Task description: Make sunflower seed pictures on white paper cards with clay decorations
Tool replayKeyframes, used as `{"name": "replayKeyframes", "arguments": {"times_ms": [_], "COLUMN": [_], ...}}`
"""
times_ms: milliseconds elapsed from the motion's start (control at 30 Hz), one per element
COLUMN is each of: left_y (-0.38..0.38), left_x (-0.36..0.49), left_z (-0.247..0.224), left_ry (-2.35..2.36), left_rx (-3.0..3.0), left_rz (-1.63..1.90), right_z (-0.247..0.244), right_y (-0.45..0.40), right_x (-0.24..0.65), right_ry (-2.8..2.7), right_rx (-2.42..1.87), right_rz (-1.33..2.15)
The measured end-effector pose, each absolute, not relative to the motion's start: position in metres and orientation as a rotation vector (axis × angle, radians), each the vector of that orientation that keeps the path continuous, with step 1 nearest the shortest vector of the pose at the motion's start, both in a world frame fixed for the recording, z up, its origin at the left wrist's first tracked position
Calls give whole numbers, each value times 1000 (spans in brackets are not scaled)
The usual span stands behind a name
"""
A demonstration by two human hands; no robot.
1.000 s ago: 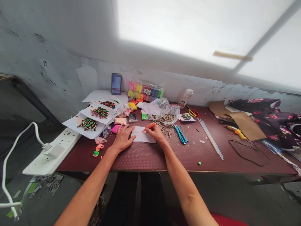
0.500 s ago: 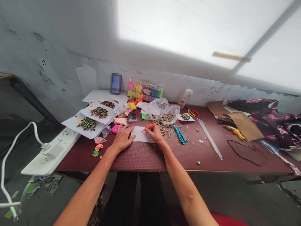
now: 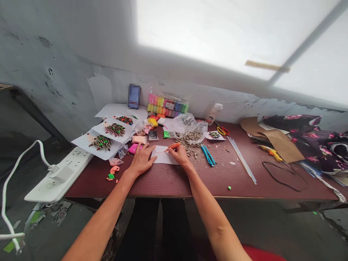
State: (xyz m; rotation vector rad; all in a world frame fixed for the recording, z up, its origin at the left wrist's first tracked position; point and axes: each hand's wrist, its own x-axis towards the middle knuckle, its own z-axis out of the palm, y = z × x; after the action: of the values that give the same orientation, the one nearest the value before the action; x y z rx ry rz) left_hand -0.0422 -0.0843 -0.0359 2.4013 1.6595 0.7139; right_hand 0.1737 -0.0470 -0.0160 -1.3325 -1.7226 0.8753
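Note:
A small white sheet of paper (image 3: 164, 158) lies on the dark red table, with a thin curved line drawn near its upper left. My right hand (image 3: 179, 155) is closed around an orange pen (image 3: 174, 146), its tip at the sheet. My left hand (image 3: 142, 158) lies flat with fingers spread, the thumb resting on the paper's left edge. Just beyond the left fingers sits a bright pink clay packet (image 3: 133, 148). Sunflower seeds (image 3: 190, 137) are heaped past my right hand, partly under a clear plastic bag (image 3: 187, 123).
A blue utility knife (image 3: 208, 156), scissors (image 3: 223, 130) and clear glue sticks (image 3: 243, 161) lie to the right. Farther right is a yellow glue gun (image 3: 276, 155) with a cord. Seed-decorated sheets (image 3: 116, 145) and a white power strip (image 3: 58, 177) are at the left.
The drawn line on the paper looks slightly longer. The right hand with the pen has barely moved, and the left hand stays in place.

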Motion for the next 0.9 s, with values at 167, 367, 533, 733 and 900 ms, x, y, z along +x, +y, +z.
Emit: {"name": "replayKeyframes", "arguments": {"times_ms": [167, 367, 533, 733, 900], "left_y": [-84, -84, -85, -85, -85], "left_x": [-42, -42, -42, -41, -42], "left_z": [-35, -36, -36, -35, -36], "left_ry": [1674, 1688, 1689, 1692, 1684], "left_rx": [2409, 2403, 2398, 2384, 2388], "left_rz": [702, 694, 693, 688, 712], "right_z": [-18, -19, -18, -18, -19], "right_y": [-46, -47, -50, -53, -57], "right_x": [175, 179, 184, 191, 200], "right_ry": [-1694, -1648, -1627, -1632, -1645], "right_rx": [-1345, -1363, -1384, -1416, -1455], "right_rz": [883, 851, 844, 816, 806]}}
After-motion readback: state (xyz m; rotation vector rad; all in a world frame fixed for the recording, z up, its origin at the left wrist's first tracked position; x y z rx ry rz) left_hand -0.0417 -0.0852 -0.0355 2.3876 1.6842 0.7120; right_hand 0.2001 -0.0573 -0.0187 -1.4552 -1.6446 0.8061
